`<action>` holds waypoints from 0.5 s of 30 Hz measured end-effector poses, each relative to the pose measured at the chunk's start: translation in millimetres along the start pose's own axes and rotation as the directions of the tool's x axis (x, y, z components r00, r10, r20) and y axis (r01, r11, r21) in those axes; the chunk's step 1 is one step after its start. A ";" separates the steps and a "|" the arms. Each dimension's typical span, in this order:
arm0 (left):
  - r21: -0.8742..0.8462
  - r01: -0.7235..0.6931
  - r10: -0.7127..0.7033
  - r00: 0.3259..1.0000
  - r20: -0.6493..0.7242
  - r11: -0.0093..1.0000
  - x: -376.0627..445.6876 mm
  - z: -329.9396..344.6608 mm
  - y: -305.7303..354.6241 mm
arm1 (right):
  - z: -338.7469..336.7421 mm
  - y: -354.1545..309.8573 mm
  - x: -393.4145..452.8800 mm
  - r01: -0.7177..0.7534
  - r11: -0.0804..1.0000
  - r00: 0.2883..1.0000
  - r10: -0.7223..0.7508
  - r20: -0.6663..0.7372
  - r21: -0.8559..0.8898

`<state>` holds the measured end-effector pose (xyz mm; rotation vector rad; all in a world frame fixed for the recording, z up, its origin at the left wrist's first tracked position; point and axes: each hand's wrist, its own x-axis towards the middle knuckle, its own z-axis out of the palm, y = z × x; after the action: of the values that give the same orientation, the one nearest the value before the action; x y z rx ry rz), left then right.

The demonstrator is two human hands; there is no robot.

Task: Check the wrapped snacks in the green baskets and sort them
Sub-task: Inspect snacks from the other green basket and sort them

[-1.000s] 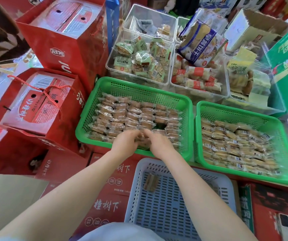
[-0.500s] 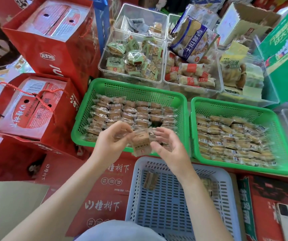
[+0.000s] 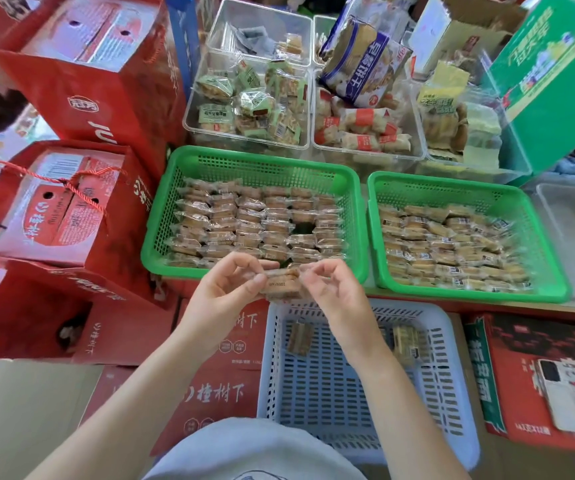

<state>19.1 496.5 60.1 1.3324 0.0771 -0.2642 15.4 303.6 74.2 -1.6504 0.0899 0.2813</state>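
Note:
Two green baskets hold rows of clear-wrapped brown snacks: the left green basket in the middle and the right green basket beside it. My left hand and my right hand pinch the two ends of one wrapped snack, held level in the air in front of the left basket's near rim. Below my hands stands a pale blue basket with two wrapped snacks lying in it.
Red gift boxes stand on the left. Clear bins of other packaged snacks sit behind the green baskets. A green carton rises at the back right. A white phone lies on a red box at the right.
Both hands lifted one wrapped snack out of the left green basket and drew it back toward me. They now hold it by its ends above the blue basket's far rim.

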 end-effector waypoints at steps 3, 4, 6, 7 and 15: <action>0.022 -0.011 0.011 1.000 0.005 1.000 -8.3 -2.4 -1.0 | 6.3 2.7 -6.2 0.004 1.000 1.000 -0.005 -0.007 -0.028; 0.014 -0.006 0.006 1.000 0.003 1.000 -10.8 -2.9 -1.4 | 8.3 4.0 -8.0 0.009 1.000 1.000 -0.009 -0.002 0.000; -0.039 0.024 -0.024 1.000 0.005 0.999 -15.8 -4.4 -1.7 | 11.1 5.6 -12.0 0.018 0.993 1.000 -0.018 -0.002 0.119; -0.074 0.045 -0.044 0.999 0.017 0.996 -18.1 -5.6 -2.0 | 12.0 6.4 -14.0 0.031 0.983 1.000 -0.030 -0.006 0.182; -0.104 0.205 -0.211 0.976 -0.051 0.973 -16.9 1.1 -11.3 | 11.3 26.5 -25.4 -0.094 0.994 0.995 0.095 0.026 -0.047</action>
<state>0.0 495.5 53.1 1.2352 0.2799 -0.3919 -16.6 309.3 53.7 -1.6896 0.1416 0.3814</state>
